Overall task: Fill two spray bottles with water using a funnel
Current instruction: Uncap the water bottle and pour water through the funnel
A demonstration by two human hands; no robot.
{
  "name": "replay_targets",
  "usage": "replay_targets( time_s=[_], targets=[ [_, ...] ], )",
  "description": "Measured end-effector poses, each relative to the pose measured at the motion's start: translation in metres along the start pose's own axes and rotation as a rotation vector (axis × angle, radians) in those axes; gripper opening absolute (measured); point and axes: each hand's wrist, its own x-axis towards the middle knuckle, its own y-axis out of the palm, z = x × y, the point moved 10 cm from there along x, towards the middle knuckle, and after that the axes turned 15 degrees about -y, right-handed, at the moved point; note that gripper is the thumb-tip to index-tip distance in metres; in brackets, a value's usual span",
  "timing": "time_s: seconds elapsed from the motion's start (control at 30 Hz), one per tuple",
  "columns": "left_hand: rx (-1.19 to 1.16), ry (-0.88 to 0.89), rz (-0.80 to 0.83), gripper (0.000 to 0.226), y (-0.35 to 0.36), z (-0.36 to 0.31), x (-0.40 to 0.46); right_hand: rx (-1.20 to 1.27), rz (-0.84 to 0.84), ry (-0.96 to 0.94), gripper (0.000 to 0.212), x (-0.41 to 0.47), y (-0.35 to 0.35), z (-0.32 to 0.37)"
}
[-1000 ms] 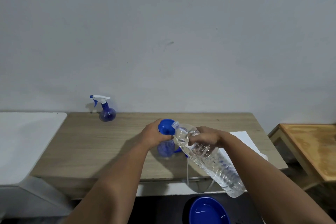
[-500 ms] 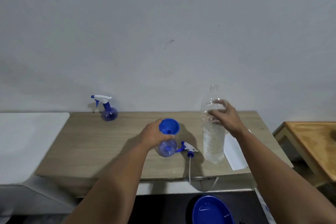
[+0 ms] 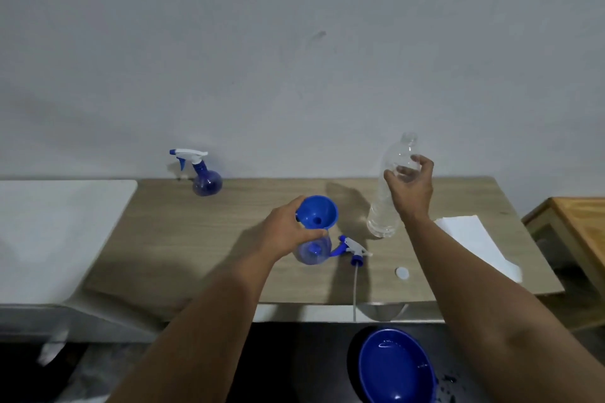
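Note:
A blue funnel (image 3: 319, 213) stands in the neck of a round blue spray bottle (image 3: 315, 250) at the middle of the wooden table (image 3: 183, 239). My left hand (image 3: 289, 234) grips that bottle and the funnel's stem. Its spray head (image 3: 352, 247) with a white tube lies on the table just to the right. A clear water bottle (image 3: 389, 193), uncapped, stands upright on the table, and my right hand (image 3: 411, 188) holds its upper part. A second blue spray bottle (image 3: 204, 178), with its head on, stands at the back left by the wall.
A small white cap (image 3: 402, 272) lies near the table's front edge. White paper (image 3: 474, 244) lies at the right. A blue basin (image 3: 396, 366) sits on the floor below. A white surface (image 3: 62, 232) adjoins the table's left side; a wooden stool (image 3: 579, 226) stands to the right.
The water bottle went from tilted over the funnel to upright, then was set down on the table to the right. My left hand stayed on the spray bottle.

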Motion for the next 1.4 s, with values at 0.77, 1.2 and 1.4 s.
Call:
replay_targets(
  time_s=[0.77, 1.2, 1.4],
  targets=[
    [-0.12, -0.044, 0.004, 0.078, 0.002, 0.0, -0.007, -0.122, -0.008, -0.076, 0.106, -0.029, -0.018, 0.025],
    [-0.133, -0.043, 0.051, 0.109, 0.006, 0.005, -0.011, -0.177, 0.524, -0.475, 0.03, -0.043, 0.076, 0.129],
    [-0.147, -0.044, -0.005, 0.119, 0.006, 0.021, -0.005, -0.519, 1.141, -0.222, 0.103, -0.092, 0.134, 0.078]
  ],
)
